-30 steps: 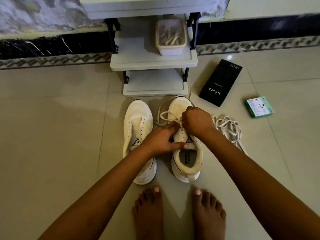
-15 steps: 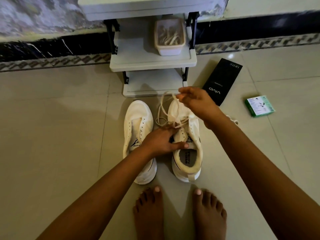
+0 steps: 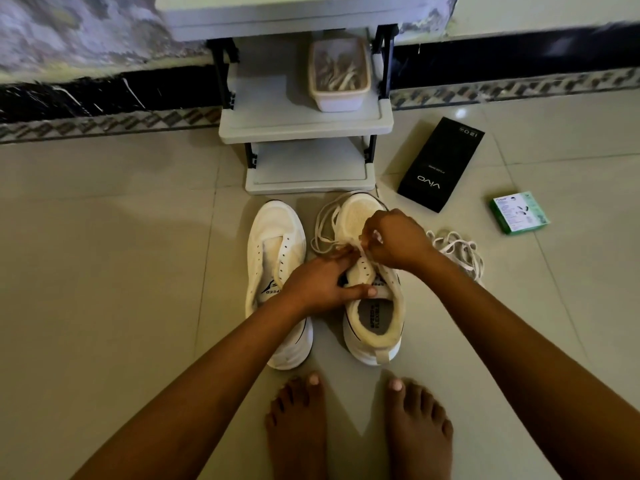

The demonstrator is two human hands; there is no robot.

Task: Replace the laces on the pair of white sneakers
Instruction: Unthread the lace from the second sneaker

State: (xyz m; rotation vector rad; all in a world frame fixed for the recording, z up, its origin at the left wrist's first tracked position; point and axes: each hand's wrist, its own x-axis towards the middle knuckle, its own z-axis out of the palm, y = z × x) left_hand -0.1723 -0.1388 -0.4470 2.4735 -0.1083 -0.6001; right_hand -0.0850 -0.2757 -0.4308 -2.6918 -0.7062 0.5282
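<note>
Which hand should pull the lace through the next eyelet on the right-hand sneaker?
Right hand: it already pinches the lace over the eyelets. The left hand grips the sneaker at the tongue, steadying it.

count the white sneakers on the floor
2. The unlaced white sneaker lies left, beside the left hand; the white sneaker being worked on lies right, under the right hand. None seems hidden.

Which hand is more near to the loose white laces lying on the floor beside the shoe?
Right. The right hand pinches the lace over the right sneaker, just left of the loose laces. The left hand holds that sneaker's far side.
</note>
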